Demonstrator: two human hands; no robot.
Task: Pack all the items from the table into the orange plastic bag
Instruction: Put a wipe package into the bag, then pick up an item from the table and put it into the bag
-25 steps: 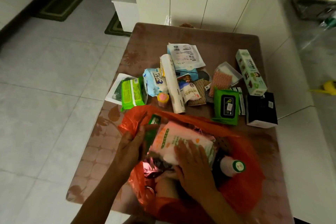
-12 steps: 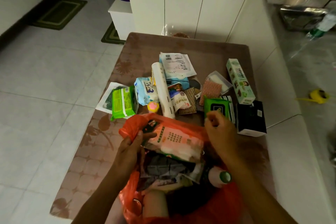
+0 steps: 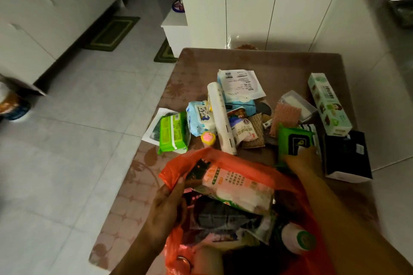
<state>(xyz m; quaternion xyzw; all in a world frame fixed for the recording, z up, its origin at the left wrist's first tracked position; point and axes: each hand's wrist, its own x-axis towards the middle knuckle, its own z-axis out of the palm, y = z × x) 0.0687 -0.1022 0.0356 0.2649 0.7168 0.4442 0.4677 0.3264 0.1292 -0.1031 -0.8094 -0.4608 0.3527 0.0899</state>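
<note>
The orange plastic bag [image 3: 225, 161] lies open at the near edge of the brown table [image 3: 257, 60]. Inside it show a white and orange packet [image 3: 239, 187], dark packets and a white bottle with a green cap [image 3: 298, 239]. My left hand [image 3: 167, 210] grips the bag's left rim. My right hand [image 3: 305, 161] grips the near end of a green wipes pack with a black lid [image 3: 292, 140], which lies on the table just beyond the bag. Whether the pack is lifted cannot be told.
Behind the bag lie a light green wipes pack [image 3: 172, 133], a blue-white pack [image 3: 200, 116], a white roll [image 3: 220, 118], a paper sheet [image 3: 240, 83], a black box [image 3: 346, 158] and a long pale green carton [image 3: 328, 105]. White cabinets [image 3: 245, 6] stand behind the table.
My right hand left the bag's contents, reached forward and right, and took hold of the green wipes pack. My left hand stayed on the bag's rim. The camera tilted up.
</note>
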